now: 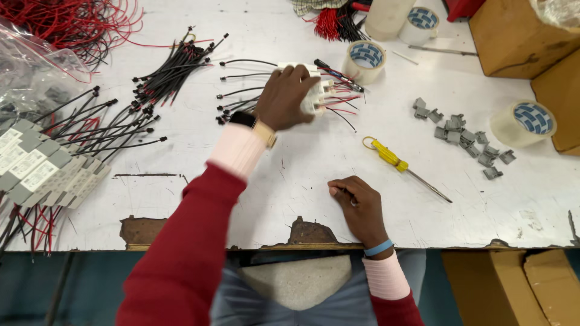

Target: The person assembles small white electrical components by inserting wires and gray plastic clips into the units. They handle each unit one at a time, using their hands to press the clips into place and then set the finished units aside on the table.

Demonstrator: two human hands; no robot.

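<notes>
My left hand (285,96) reaches across the white table (290,175) and grips a small stack of white plastic connector blocks (318,96) with black and red wires coming out of them. My right hand (357,206) rests near the table's front edge with its fingers curled; a thin black wire seems pinched under them, though I cannot tell for sure. A yellow-handled screwdriver (399,164) lies just right of and beyond that hand.
Bundles of black wires (121,118) lie at left, beside a row of grey-and-white modules (42,172). Red wires (72,21) fill the far left corner. Tape rolls (364,60) (524,122), several grey clips (465,137) and cardboard boxes (513,36) sit at right.
</notes>
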